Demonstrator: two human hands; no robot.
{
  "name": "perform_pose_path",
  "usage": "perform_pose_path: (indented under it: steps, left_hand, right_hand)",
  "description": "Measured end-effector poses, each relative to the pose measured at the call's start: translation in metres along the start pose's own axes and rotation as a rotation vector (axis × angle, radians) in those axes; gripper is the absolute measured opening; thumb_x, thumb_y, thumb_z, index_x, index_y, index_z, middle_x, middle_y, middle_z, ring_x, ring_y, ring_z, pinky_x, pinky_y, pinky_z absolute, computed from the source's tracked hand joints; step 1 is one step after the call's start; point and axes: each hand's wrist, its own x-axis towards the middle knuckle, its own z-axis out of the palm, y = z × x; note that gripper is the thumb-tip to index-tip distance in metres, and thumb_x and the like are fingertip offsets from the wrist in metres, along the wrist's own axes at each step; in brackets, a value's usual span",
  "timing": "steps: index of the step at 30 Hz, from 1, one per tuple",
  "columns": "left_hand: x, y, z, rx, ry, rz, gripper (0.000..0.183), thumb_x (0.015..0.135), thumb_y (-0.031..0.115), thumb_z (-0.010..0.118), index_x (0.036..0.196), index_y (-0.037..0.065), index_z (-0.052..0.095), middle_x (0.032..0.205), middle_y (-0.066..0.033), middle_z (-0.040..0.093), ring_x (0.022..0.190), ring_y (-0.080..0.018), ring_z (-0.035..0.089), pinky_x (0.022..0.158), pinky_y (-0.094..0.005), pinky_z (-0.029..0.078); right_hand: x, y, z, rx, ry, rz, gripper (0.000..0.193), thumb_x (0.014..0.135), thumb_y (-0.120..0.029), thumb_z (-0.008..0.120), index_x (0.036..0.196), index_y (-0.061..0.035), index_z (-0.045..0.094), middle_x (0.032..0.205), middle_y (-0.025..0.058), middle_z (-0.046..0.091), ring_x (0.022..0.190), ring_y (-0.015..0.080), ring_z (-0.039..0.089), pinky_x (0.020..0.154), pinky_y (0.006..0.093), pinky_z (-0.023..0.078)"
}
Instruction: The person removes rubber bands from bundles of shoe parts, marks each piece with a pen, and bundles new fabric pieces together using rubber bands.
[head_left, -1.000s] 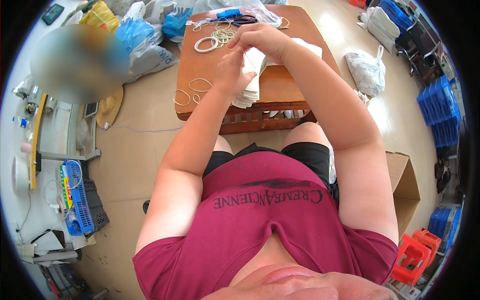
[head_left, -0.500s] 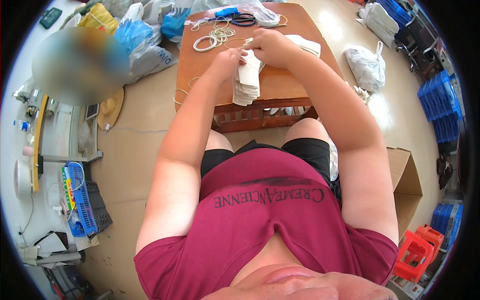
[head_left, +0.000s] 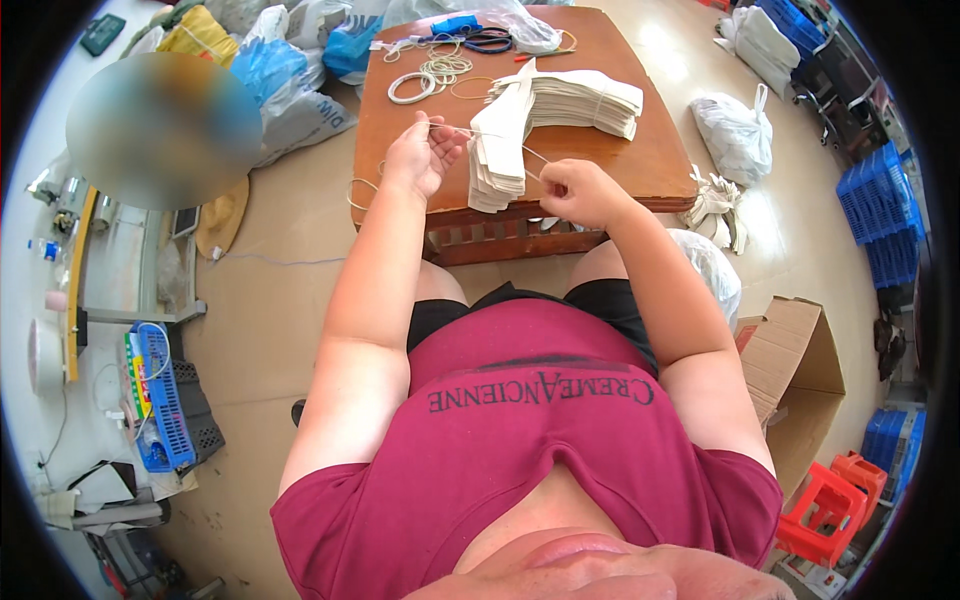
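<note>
A stack of white, flat cloth-like pieces [head_left: 497,165] lies at the near edge of the brown table, its layers showing at the near end. A thin pale cord [head_left: 455,127] runs across this stack from one hand to the other; whether it is string or a stretched rubber band I cannot tell. My left hand [head_left: 425,157], left of the stack, pinches one end, its other fingers loosely curled. Closed on the other end, my right hand [head_left: 585,193] is off the stack's right side, by the table edge. A second stack of white pieces [head_left: 585,100] touches the first behind it.
On the far part of the table [head_left: 400,130] are pale loops of cord [head_left: 445,66], a white ring [head_left: 411,88], dark-handled scissors [head_left: 488,40] and a clear plastic bag [head_left: 535,32]. A cardboard box [head_left: 800,350] and a white bag [head_left: 733,137] stand on the floor to the right.
Both hands have come off the top of the stack and moved apart, left hand leftward, right hand toward me. The cord now stretches between them, and both stacks show more fully.
</note>
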Motion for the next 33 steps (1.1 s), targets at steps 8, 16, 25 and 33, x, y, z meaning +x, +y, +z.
perform_pose_path:
  steps: [8, 16, 25, 33]
  left_hand:
    - [0.001, 0.003, -0.019, -0.409, -0.106, -0.215, 0.023, 0.103, 0.029, 0.044, 0.098, 0.009, 0.053, 0.074, -0.0005, 0.059, 0.057, -0.0160, 0.057, 0.063, -0.0321, 0.051]
    - [-0.017, -0.032, -0.040, 0.154, -0.276, -0.188, 0.018, 0.096, 0.013, 0.050, 0.112, 0.005, 0.055, 0.067, 0.0036, 0.043, 0.052, -0.0080, 0.036, 0.052, -0.0230, 0.033]
    - [-0.017, -0.038, -0.004, 0.912, -0.007, -0.141, 0.022, 0.090, 0.013, 0.051, 0.107, 0.003, 0.058, 0.068, 0.0027, 0.045, 0.052, -0.0082, 0.036, 0.047, -0.0244, 0.032]
    - [-0.015, -0.037, -0.029, 0.154, -0.477, -0.483, 0.014, 0.094, 0.021, 0.054, 0.084, 0.011, 0.055, 0.071, 0.0034, 0.055, 0.052, -0.0066, 0.044, 0.047, -0.0227, 0.033]
  right_hand:
    - [-0.001, -0.033, -0.009, -0.365, -0.521, -0.029, 0.035, 0.072, -0.031, 0.071, 0.103, -0.0181, 0.061, 0.104, 0.0135, 0.057, 0.109, 0.0322, 0.051, 0.093, 0.0411, 0.043]
    - [-0.011, -0.003, 0.065, -0.765, -0.229, -0.198, 0.037, 0.075, -0.028, 0.067, 0.112, -0.0288, 0.067, 0.105, 0.0103, 0.058, 0.115, 0.0294, 0.047, 0.100, 0.0379, 0.038]
    - [-0.003, -0.005, 0.080, -0.617, -0.033, -0.129, 0.022, 0.075, -0.028, 0.069, 0.096, -0.0212, 0.071, 0.108, 0.0125, 0.058, 0.117, 0.0340, 0.045, 0.103, 0.0432, 0.035]
    - [-0.015, -0.008, 0.068, -0.085, 0.139, -0.100, 0.020, 0.067, -0.023, 0.076, 0.071, -0.0113, 0.060, 0.106, 0.0165, 0.055, 0.114, 0.0399, 0.046, 0.101, 0.0486, 0.036]
